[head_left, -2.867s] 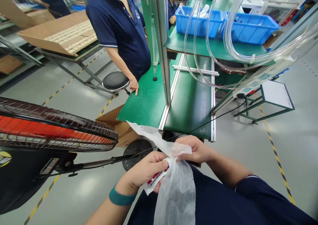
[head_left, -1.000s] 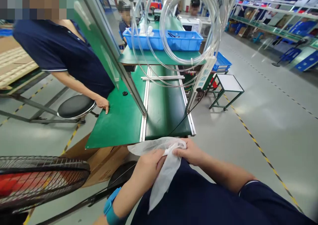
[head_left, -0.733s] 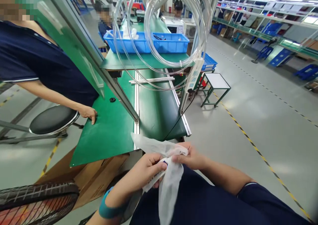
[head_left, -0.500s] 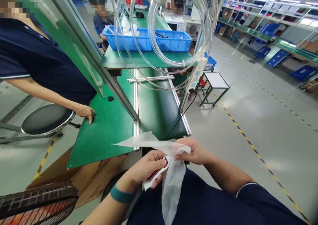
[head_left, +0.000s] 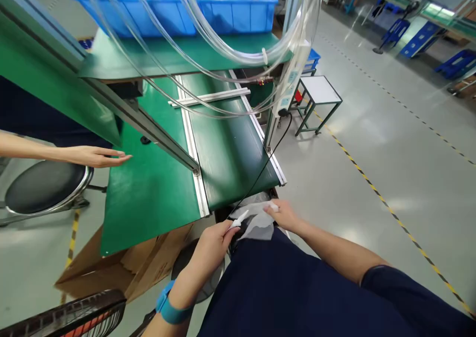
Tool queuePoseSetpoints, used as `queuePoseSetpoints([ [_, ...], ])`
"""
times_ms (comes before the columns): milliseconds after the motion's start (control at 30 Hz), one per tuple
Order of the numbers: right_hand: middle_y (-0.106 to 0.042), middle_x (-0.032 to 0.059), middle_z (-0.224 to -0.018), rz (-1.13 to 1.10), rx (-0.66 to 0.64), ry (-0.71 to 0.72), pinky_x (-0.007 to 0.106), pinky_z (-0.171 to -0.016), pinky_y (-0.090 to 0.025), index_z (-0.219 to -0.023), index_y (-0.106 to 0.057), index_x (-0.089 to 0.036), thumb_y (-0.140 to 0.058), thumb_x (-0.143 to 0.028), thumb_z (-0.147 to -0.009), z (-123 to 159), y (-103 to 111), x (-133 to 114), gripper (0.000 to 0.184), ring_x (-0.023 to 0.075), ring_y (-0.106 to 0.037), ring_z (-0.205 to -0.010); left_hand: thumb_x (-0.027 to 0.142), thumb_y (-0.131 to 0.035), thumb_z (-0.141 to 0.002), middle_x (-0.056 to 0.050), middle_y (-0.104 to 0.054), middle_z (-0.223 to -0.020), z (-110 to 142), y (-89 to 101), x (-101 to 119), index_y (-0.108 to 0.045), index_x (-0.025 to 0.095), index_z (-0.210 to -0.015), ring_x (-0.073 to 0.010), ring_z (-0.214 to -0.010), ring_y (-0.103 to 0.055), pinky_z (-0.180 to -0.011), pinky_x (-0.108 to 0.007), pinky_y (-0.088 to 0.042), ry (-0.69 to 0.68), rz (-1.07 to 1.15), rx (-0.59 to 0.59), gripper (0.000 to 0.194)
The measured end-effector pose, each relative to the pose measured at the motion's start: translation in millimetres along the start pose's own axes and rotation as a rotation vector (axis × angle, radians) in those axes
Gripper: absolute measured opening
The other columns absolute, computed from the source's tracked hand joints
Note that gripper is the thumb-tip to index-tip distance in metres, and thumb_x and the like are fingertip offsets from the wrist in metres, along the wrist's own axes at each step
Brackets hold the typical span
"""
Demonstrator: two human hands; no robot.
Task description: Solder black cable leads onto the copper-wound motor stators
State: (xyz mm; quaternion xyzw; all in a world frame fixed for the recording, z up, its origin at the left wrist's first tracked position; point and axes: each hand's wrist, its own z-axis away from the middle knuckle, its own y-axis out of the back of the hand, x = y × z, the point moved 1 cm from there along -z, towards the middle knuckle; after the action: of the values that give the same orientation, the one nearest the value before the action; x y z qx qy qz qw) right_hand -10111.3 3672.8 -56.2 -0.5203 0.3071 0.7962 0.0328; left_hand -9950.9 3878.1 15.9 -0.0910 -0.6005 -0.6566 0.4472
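Note:
My left hand (head_left: 212, 242) is closed around a small white tube with a pointed nozzle (head_left: 240, 219); the nozzle points up and right, and the fingers hide most of the tube's body. My right hand (head_left: 285, 215) pinches a thin, translucent white sheet (head_left: 260, 226), which hangs crumpled between the hands in front of my shirt. Whether the sheet's left edge touches the tube cannot be made out. Both hands are just off the near edge of the green conveyor belt (head_left: 238, 158).
Another person's hand (head_left: 100, 156) hovers over the green tabletop (head_left: 148, 198) on the left. A metal post (head_left: 163, 141) and coiled clear tubing (head_left: 238, 54) stand ahead, below blue bins (head_left: 234, 12). A cardboard box (head_left: 122, 272), a stool (head_left: 46, 185) and a fan (head_left: 89, 317) are lower left.
My hands have moved apart, and the white sheet has come away from around the tube, exposing its nozzle. The other person's hand has lifted off the tabletop. The view has tilted down.

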Motion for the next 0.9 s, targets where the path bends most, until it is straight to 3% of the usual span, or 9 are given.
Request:
queuePoseSetpoints([
  [133, -0.063, 0.0063, -0.081, 0.149, -0.035, 0.091, 0.033, -0.079, -0.048, -0.071, -0.066, -0.016, -0.050, -0.052, -0.099, -12, 10, -14, 0.048, 0.0178, -0.059, -0.079, 0.031, -0.048, -0.103, -0.006, -0.070, -0.083, -5, -7.6, 9, -0.069, 0.018, -0.090, -0.0232, -0.080, -0.068, -0.064, -0.031, -0.036, -0.053, -0.465, -0.085, 0.028],
  [233, -0.068, 0.0086, -0.097, 0.214, -0.099, 0.346, 0.033, -0.087, -0.051, -0.100, -0.074, -0.017, -0.042, -0.032, -0.104, -16, 17, -25, 0.036, 0.0191, -0.062, -0.093, 0.032, -0.047, -0.104, -0.007, -0.068, -0.082, -12, -6.0, 23, -0.069, 0.018, -0.090, -0.0246, -0.079, -0.068, -0.061, -0.033, -0.033, -0.057, -0.672, -0.154, 0.030],
  [333, -0.061, 0.0128, -0.127, 0.463, -0.241, 0.554, 0.033, -0.083, -0.052, -0.129, -0.068, -0.020, -0.052, -0.032, -0.101, -14, 17, -43, 0.033, 0.0193, -0.063, -0.098, 0.029, -0.046, -0.104, -0.008, -0.068, -0.087, -18, -4.6, 35, -0.069, 0.018, -0.096, -0.0260, -0.082, -0.068, -0.061, -0.034, -0.034, -0.092, -0.737, -0.231, 0.027],
  [400, -0.058, 0.0136, -0.132, 0.670, -0.359, 0.583, 0.032, -0.072, -0.050, -0.126, -0.069, -0.021, -0.060, -0.038, -0.099, -14, 15, -57, 0.034, 0.0184, -0.062, -0.088, 0.025, -0.044, -0.104, -0.008, -0.068, -0.090, -21, -4.7, 40, -0.070, 0.018, -0.100, -0.0269, -0.085, -0.068, -0.062, -0.034, -0.035, -0.120, -0.755, -0.266, 0.026],
  [500, -0.062, 0.0098, -0.122, 0.818, -0.479, 0.608, 0.031, -0.067, -0.045, -0.105, -0.075, -0.019, -0.059, -0.035, -0.099, -17, 13, -72, 0.023, 0.0177, -0.061, -0.082, 0.023, -0.042, -0.104, -0.009, -0.069, -0.092, -24, -6.1, 44, -0.070, 0.017, -0.103, -0.0278, -0.087, -0.068, -0.064, -0.035, -0.037, -0.129, -0.759, -0.279, 0.028],
  [600, -0.064, 0.0084, -0.109, 0.842, -0.477, 0.649, 0.031, -0.068, -0.044, -0.091, -0.074, -0.017, -0.059, -0.026, -0.098, -19, 12, -76, 0.019, 0.0199, -0.060, -0.088, 0.030, -0.043, -0.105, -0.010, -0.069, -0.093, -24, -8.0, 47, -0.070, 0.017, -0.103, -0.0281, -0.087, -0.069, -0.064, -0.035, -0.038, -0.110, -0.737, -0.278, 0.030],
  [667, -0.064, 0.0093, -0.107, 0.836, -0.441, 0.652, 0.032, -0.069, -0.044, -0.098, -0.071, -0.015, -0.064, -0.023, -0.094, -18, 14, -75, 0.012, 0.0210, -0.060, -0.091, 0.031, -0.044, -0.105, -0.009, -0.070, -0.091, -24, -8.6, 50, -0.070, 0.017, -0.101, -0.0273, -0.086, -0.069, -0.064, -0.034, -0.038, -0.100, -0.727, -0.270, 0.030],
  [800, -0.063, 0.0120, -0.114, 0.777, -0.411, 0.637, 0.032, -0.067, -0.046, -0.117, -0.066, -0.014, -0.073, -0.031, -0.089, -16, 20, -76, 0.033, 0.0201, -0.059, -0.086, 0.031, -0.045, -0.104, -0.009, -0.069, -0.089, -25, -6.8, 53, -0.070, 0.016, -0.098, -0.0258, -0.084, -0.069, -0.063, -0.033, -0.037, -0.081, -0.742, -0.247, 0.029],
  [900, -0.065, 0.0098, -0.107, 0.799, -0.486, 0.647, 0.032, -0.064, -0.043, -0.098, -0.071, -0.015, -0.061, -0.026, -0.097, -16, 21, -81, 0.015, 0.0188, -0.058, -0.081, 0.032, -0.047, -0.104, -0.010, -0.070, -0.090, -25, -5.5, 53, -0.070, 0.016, -0.100, -0.0262, -0.085, -0.069, -0.063, -0.032, -0.036, -0.069, -0.757, -0.256, 0.028],
])
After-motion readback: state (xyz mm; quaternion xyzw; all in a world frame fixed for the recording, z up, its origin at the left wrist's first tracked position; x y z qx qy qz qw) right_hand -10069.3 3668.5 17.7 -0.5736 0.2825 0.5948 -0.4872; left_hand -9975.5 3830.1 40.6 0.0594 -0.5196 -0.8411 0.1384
